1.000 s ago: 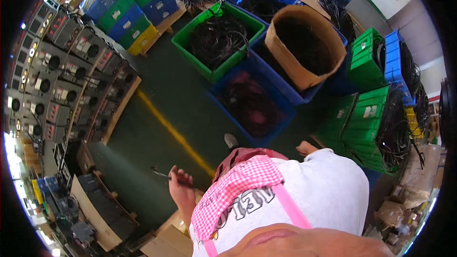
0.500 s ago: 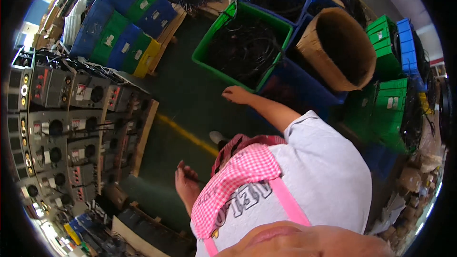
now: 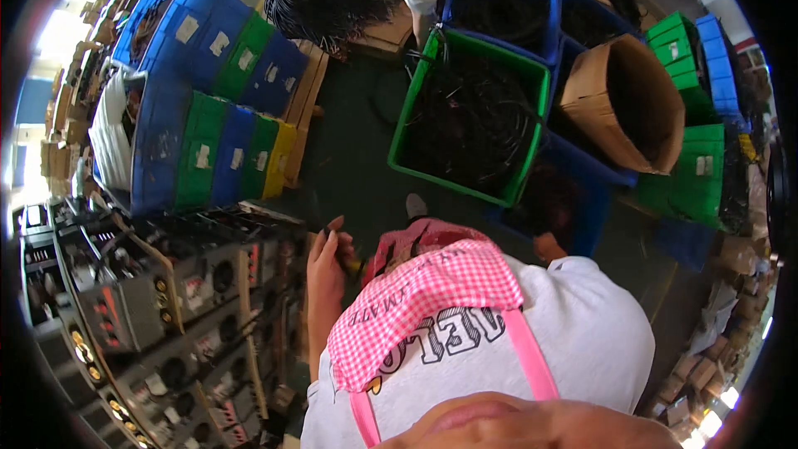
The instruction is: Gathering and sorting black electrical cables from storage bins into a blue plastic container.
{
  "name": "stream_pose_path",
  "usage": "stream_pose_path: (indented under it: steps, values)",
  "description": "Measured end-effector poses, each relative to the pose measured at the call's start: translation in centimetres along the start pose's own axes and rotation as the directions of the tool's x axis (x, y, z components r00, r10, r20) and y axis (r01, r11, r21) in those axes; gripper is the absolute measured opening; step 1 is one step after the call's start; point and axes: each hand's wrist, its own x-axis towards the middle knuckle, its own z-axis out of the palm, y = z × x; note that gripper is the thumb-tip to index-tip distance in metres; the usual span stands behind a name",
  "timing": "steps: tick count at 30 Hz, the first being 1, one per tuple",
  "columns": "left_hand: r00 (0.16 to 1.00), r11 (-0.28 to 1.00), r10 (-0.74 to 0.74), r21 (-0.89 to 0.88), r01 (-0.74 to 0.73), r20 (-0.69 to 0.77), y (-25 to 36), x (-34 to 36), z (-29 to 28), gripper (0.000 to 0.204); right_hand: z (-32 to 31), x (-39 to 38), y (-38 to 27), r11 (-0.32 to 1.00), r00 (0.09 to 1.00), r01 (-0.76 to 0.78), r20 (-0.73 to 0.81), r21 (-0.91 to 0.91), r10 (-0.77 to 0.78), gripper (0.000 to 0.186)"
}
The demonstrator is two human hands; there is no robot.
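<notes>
Drawn back to the near right of the green crate [image 3: 453, 185], my right hand [image 3: 549, 248] hung by a blue crate [image 3: 593, 214], its grip hidden, while my left hand [image 3: 331, 249], at the green crate's near left, curled around what seemed a small dark item [image 3: 326, 232], leaving both apart from the black cables [image 3: 478, 112] inside.

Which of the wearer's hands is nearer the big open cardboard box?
Right. The right hand is below and left of the box in the picture, apart from it; the left hand is much farther left, across the body.
</notes>
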Motion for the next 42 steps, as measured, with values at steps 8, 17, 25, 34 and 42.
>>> stream_pose_path:
  steps: [8,17,25,34,42]
  values:
    - [0.976,0.995,-0.079,0.073,0.066,0.205,9.7,13.8,2.6,0.033,-15.3,33.0,-18.3,-0.020,0.745,-0.606,0.576,0.795,0.337,0.025]
    - [0.925,0.942,-0.241,0.299,0.151,0.294,21.2,33.8,3.2,0.038,-15.1,46.8,-22.5,0.022,0.754,-0.485,0.405,0.874,0.517,0.024]
    - [0.633,0.957,-0.207,0.289,-0.029,0.746,32.5,47.1,10.1,0.067,-13.1,44.2,-25.9,-0.315,0.304,-0.737,0.709,0.598,0.636,0.027]
    - [0.632,0.962,-0.272,0.201,0.184,0.726,32.9,55.7,19.7,0.044,-18.2,55.0,-16.5,-0.366,0.318,-0.431,0.518,0.825,0.794,0.021]
    - [0.747,0.846,-0.512,0.401,0.353,0.423,28.0,66.4,30.5,0.031,-17.2,70.1,8.2,0.061,0.252,-0.606,0.119,0.793,0.960,0.027]
